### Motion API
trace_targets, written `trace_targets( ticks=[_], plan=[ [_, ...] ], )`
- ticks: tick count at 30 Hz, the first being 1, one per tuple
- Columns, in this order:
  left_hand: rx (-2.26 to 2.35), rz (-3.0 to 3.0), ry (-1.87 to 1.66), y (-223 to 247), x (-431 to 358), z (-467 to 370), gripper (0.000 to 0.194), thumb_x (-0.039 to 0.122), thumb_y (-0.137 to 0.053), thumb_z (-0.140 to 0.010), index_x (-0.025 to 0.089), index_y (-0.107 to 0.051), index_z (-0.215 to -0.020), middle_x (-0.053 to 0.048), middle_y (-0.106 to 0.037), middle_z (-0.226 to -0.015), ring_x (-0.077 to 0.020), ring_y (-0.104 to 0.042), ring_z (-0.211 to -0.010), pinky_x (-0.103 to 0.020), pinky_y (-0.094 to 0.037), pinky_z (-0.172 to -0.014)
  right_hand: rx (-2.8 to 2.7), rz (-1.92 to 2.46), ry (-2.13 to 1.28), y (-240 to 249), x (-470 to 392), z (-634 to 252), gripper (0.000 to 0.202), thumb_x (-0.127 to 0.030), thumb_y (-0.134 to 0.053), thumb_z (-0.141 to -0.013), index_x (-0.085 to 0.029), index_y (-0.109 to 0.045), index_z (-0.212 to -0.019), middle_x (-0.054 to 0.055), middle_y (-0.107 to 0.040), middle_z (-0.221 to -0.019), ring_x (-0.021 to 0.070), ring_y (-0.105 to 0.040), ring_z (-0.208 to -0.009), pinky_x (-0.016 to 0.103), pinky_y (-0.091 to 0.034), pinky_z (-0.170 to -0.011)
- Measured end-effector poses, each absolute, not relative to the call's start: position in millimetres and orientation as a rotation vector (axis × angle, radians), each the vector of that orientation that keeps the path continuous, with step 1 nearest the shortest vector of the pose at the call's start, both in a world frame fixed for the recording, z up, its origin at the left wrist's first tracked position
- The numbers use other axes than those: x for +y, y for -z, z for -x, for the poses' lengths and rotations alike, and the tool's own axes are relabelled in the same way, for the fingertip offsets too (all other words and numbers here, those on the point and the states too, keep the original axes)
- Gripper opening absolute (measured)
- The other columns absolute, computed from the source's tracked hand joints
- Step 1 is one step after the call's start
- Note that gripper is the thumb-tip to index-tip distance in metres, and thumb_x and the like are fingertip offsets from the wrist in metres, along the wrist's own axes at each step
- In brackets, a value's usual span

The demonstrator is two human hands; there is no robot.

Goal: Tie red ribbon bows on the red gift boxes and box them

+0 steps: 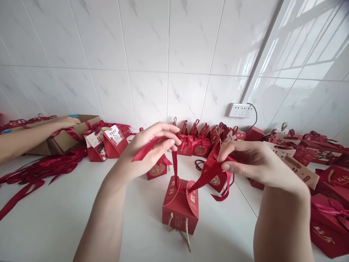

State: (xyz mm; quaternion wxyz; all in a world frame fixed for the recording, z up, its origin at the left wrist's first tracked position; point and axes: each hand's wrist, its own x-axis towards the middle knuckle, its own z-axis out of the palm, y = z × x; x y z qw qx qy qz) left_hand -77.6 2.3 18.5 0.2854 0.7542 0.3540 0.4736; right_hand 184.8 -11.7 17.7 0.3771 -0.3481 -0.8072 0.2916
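A red gift box (180,207) stands on the white table in front of me, its two rounded top flaps raised and a gold cord handle (178,233) hanging down its near side. A dark red ribbon (203,177) runs through the top of the box. My left hand (152,149) pinches one end, which rises nearly straight from the flaps. Between thumb and forefinger of my right hand (245,160) is the other end, drawn up to the right. Both hands are above the box, one on each side.
Several finished-looking red boxes with bows (201,145) line the wall, and more boxes (329,225) crowd the right. Loose ribbons (46,171) lie at left. Another person's arm (35,136) reaches into a cardboard box (68,140). A power socket (241,110) is on the tiled wall.
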Motion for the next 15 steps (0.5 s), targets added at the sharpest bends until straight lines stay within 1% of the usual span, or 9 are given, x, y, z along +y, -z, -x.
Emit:
trace_targets(
  ticks=[2, 3, 4, 6, 8, 11, 13, 15],
  plan=[
    [0.914, -1.964, -1.283, -18, 6, 75, 0.025, 0.034, -0.058, -0.085, 0.022, -0.057, -0.107, -0.004, -0.071, -0.087, -0.0150, -0.067, -0.072, -0.025, -0.054, -0.065, -1.982, 0.833, -0.734, -16, -6, -177, 0.011, -0.029, -0.069, -0.077, -0.018, -0.067, -0.073, 0.003, -0.062, -0.068, 0.0127, -0.053, -0.058, 0.026, -0.045, -0.053],
    [0.901, -1.941, -1.279, -17, 8, 73, 0.025, 0.036, -0.059, -0.084, 0.020, -0.058, -0.103, -0.004, -0.071, -0.084, -0.0147, -0.066, -0.068, -0.025, -0.053, -0.061, -1.963, 0.790, -0.758, -14, -4, -173, 0.010, -0.028, -0.071, -0.075, -0.018, -0.068, -0.074, 0.003, -0.063, -0.069, 0.0131, -0.055, -0.059, 0.026, -0.046, -0.053],
    [0.887, -1.918, -1.282, -17, 10, 72, 0.023, 0.037, -0.060, -0.083, 0.019, -0.059, -0.097, -0.005, -0.070, -0.082, -0.0141, -0.065, -0.064, -0.025, -0.053, -0.058, -1.961, 0.739, -0.802, -13, -1, -170, 0.010, -0.026, -0.073, -0.073, -0.018, -0.069, -0.078, 0.003, -0.064, -0.071, 0.0136, -0.057, -0.061, 0.026, -0.048, -0.054],
    [0.851, -1.883, -1.307, -15, 15, 68, 0.021, 0.038, -0.063, -0.081, 0.017, -0.059, -0.082, -0.005, -0.069, -0.077, -0.0132, -0.063, -0.059, -0.025, -0.052, -0.057, -1.985, 0.651, -0.938, -9, 3, -167, 0.017, -0.021, -0.074, -0.071, -0.019, -0.070, -0.087, 0.004, -0.067, -0.079, 0.0147, -0.062, -0.067, 0.027, -0.052, -0.060],
    [0.814, -1.860, -1.371, -12, 19, 65, 0.022, 0.037, -0.066, -0.079, 0.017, -0.058, -0.075, -0.004, -0.068, -0.074, -0.0132, -0.062, -0.060, -0.025, -0.052, -0.059, -2.032, 0.624, -1.103, -7, 5, -165, 0.024, -0.016, -0.068, -0.074, -0.020, -0.069, -0.097, 0.004, -0.069, -0.085, 0.0150, -0.065, -0.075, 0.026, -0.054, -0.064],
    [0.796, -1.858, -1.425, -8, 25, 62, 0.019, 0.036, -0.068, -0.077, 0.018, -0.063, -0.077, -0.004, -0.069, -0.080, -0.0141, -0.064, -0.070, -0.026, -0.053, -0.068, -2.093, 0.635, -1.226, -3, 8, -164, 0.031, -0.011, -0.060, -0.079, -0.020, -0.065, -0.108, 0.005, -0.070, -0.090, 0.0146, -0.066, -0.082, 0.026, -0.054, -0.068],
    [0.784, -1.859, -1.396, -7, 27, 62, 0.017, 0.036, -0.066, -0.079, 0.019, -0.066, -0.082, -0.004, -0.069, -0.085, -0.0148, -0.065, -0.078, -0.026, -0.052, -0.073, -2.078, 0.627, -1.206, -3, 10, -162, 0.026, -0.013, -0.059, -0.081, -0.019, -0.066, -0.106, 0.005, -0.071, -0.089, 0.0145, -0.067, -0.082, 0.027, -0.054, -0.071],
    [0.774, -1.849, -1.359, -7, 26, 62, 0.017, 0.035, -0.065, -0.080, 0.019, -0.067, -0.085, -0.004, -0.069, -0.087, -0.0154, -0.065, -0.083, -0.026, -0.051, -0.077, -2.005, 0.615, -1.134, -2, 12, -160, 0.016, -0.018, -0.061, -0.083, -0.018, -0.068, -0.097, 0.005, -0.071, -0.082, 0.0138, -0.067, -0.076, 0.027, -0.053, -0.071]
  ],
)
